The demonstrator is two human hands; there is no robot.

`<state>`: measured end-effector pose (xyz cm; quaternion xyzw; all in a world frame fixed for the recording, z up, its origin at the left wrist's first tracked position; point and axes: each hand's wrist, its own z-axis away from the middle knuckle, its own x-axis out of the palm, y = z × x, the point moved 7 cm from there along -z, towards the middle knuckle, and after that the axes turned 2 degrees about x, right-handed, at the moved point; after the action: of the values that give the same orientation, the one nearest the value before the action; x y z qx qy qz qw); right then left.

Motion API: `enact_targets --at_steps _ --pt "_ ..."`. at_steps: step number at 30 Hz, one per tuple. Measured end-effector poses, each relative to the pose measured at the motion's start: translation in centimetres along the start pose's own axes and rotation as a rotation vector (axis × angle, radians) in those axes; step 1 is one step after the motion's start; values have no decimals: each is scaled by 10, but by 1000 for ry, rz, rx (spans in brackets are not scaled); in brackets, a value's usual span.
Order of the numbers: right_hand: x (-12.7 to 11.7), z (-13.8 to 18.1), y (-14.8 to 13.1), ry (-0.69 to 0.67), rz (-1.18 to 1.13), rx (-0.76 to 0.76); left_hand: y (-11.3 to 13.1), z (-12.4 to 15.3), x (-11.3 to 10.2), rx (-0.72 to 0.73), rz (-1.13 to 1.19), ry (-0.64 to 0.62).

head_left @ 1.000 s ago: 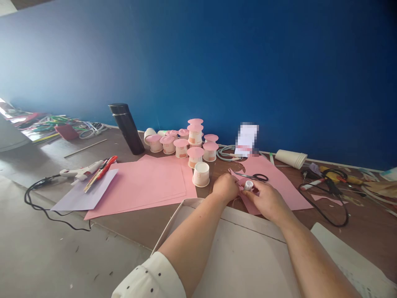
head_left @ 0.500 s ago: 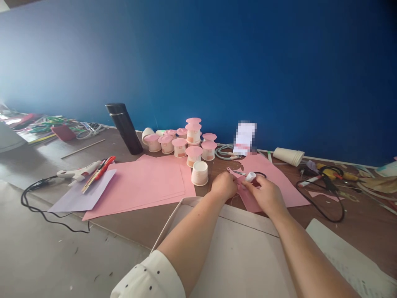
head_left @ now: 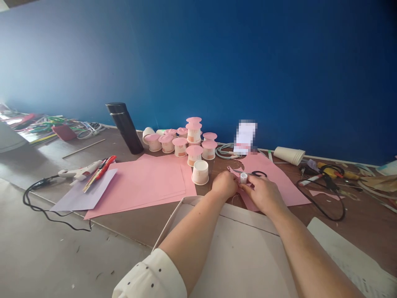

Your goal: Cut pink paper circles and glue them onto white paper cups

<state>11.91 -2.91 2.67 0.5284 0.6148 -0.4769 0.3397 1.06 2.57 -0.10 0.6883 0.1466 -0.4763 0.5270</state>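
Note:
My right hand (head_left: pixel 266 192) grips a small white tube that looks like a glue stick (head_left: pixel 243 178) between thumb and fingers, its hollow-looking end facing up. Beside it, my left hand (head_left: pixel 225 185) is closed at the edge of a pink paper piece (head_left: pixel 238 186), mostly hidden by the fingers; the tube meets this paper. Scissors with black handles (head_left: pixel 259 174) lie just behind my right hand on a cut pink sheet (head_left: pixel 288 192). An upside-down paper cup (head_left: pixel 200 172) without a pink top stands left of my hands.
Several upturned cups with pink paper tops (head_left: pixel 194 153) cluster near the blue wall. Left are a black flask (head_left: pixel 125 130), pink sheets (head_left: pixel 139 186), a box cutter (head_left: pixel 101 171) and a glue gun (head_left: pixel 82 170). Stacked cups (head_left: pixel 289 155) lie right; a shallow box (head_left: pixel 242 252) is under my forearms.
My right hand has tipped the white tube from slanted to nearly upright and moved it slightly left and down, uncovering more of the scissors. My left hand has stayed nearly still.

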Motion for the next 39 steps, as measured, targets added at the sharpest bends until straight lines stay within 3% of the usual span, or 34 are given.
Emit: enact_targets --at_steps 9,14,16,25,39 --pt "-1 8 14 -93 -141 157 1 1 -1 -4 19 -1" --pt "-16 10 39 141 -324 303 -3 -2 1 -25 15 7" --pt "-16 10 41 176 -340 304 -3 -2 2 -20 12 2" --pt "3 8 30 97 -350 284 0 0 0 -18 8 -14" --pt "12 3 18 -82 -203 212 -1 -1 1 -19 37 -19"
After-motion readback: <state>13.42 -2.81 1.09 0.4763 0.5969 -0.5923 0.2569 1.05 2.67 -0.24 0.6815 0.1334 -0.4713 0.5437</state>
